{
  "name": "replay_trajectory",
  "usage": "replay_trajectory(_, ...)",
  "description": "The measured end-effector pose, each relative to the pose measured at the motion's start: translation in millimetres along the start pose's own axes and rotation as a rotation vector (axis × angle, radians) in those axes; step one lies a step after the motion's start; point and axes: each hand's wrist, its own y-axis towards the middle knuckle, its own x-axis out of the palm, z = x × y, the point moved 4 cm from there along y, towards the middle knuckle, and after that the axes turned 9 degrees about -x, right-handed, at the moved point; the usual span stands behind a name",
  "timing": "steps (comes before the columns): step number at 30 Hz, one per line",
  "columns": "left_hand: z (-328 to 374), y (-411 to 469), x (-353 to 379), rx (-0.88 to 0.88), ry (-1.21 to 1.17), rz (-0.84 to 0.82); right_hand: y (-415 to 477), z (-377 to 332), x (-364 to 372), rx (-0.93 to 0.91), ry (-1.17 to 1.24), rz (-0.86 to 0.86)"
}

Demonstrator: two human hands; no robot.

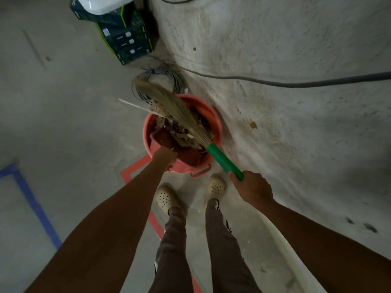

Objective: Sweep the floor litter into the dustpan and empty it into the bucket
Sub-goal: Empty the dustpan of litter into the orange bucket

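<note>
1. The person stands over the orange bucket [218, 123]. It sits on the concrete floor close to the wall, beside a red tape mark [135, 168].
2. The left hand [166, 154] grips the near edge of the dark red dustpan [164, 139] with curled fingers. The handle itself is hidden under the hand. The dustpan is tilted down inside the mouth of the bucket.
3. The right hand [252, 188] is closed around the end of the green handle of the grass broom [224, 160]. The bristles lie across the bucket and reach over its far rim.
4. The litter [182, 134], mostly paper scraps and dry pieces, lies on the pan and in the bucket.
5. I judge this is the emptying step, and it is close to done.
6. The dustpan seems to be thin plastic, so probably light and stiff, and best held at the handle. The litter is very light and may fly out. The bristles are soft and bend, so a gentle stroke is better.
7. Behind the bucket there is a coil of grey cable [167, 79].
</note>
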Motion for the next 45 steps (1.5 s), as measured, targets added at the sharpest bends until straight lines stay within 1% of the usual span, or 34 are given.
replay_trajectory(3,-4,-13,-12,-0.009,-0.028,-0.002,-9,-3,-7,-0.009,0.003,0.015)
replay_trajectory(9,-21,-43,-42,0.044,-0.04,0.055,-33,-13,-16,-0.015,0.022,0.034)
replay_trajectory(12,-35,-57,-53,0.089,-0.032,0.078,-45,-23,-19,-0.035,0.033,0.007)
replay_trajectory(15,-51,-70,-60,0.11,-0.006,0.095,-55,-35,-19,-0.042,-0.01,-0.054)
replay_trajectory(18,-65,-80,-66,0.149,0.035,0.118,-63,-38,-14,-0.011,-0.046,-0.106)
replay_trajectory(27,-74,-112,-77,0.226,0.096,0.11,-92,-28,-25,0.105,-0.02,-0.124)
replay_trajectory(30,-73,-127,-77,0.242,0.098,0.127,-108,-21,-30,0.115,-0.014,-0.088)
replay_trajectory(36,-86,-150,-69,0.324,0.116,0.198,-140,-1,-36,0.136,0.057,0.046)
replay_trajectory(41,-115,-153,-40,0.298,-0.007,0.223,-150,3,-29,0.123,0.147,0.07)
replay_trajectory(45,-149,-154,-7,0.237,-0.278,0.167,-159,8,-20,0.117,0.23,0.004)
